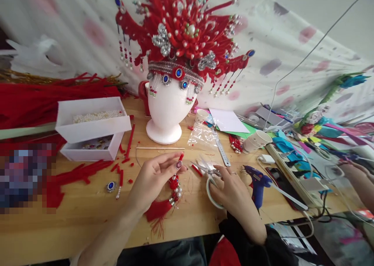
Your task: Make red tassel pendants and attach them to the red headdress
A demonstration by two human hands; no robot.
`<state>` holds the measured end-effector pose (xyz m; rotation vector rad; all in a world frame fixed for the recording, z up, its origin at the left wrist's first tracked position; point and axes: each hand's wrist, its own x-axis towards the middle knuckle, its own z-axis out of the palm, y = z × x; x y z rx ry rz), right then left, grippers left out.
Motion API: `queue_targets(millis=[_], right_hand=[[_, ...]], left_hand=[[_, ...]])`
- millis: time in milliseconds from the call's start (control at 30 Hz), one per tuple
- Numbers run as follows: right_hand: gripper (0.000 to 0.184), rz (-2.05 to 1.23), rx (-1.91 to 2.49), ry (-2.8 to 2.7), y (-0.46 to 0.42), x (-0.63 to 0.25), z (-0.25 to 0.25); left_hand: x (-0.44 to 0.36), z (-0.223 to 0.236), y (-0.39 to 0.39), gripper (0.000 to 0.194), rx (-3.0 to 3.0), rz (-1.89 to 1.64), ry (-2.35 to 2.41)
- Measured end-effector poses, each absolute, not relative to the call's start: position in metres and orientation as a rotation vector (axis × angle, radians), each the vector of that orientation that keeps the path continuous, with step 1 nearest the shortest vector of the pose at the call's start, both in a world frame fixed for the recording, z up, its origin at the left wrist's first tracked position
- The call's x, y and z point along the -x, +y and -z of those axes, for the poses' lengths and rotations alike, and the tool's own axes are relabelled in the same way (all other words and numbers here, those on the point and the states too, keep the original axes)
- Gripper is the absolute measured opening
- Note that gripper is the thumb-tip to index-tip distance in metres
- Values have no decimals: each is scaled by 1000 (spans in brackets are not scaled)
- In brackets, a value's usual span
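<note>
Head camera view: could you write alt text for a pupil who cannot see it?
At a wooden table, a person's left hand holds a beaded strand with a red tassel, and the right hand holds scissors. Behind, a white mannequin head wears an ornate red headdress; a blue glue gun is at right.

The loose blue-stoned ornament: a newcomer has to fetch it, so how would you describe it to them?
Find the white mannequin head, then the white boxes left of it. On the wooden table just in front of them lies a small ornament. Its blue stone in a silvery rim sets it apart from the red pieces nearby.
</note>
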<state>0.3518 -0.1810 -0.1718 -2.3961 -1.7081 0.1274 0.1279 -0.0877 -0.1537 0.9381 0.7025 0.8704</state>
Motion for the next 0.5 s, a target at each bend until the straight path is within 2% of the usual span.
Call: queue_targets(millis=[167,300,400,500], right_hand=[[51,-246,2434,-1780,-175,-357,173],[52,-231,2408,-1490,-172,-354,154],[42,-334,2011,-1395,-171,-331,129],[44,-518,1549,-1551,-166,-290,106]], left_hand=[[-121,143,-79,37,-764,-853,624],[-113,123,-68,41,-774,-867,592],[-107,100,-66,44,-850,-874,556],[-101,71,-73,41,-982,-940,521]])
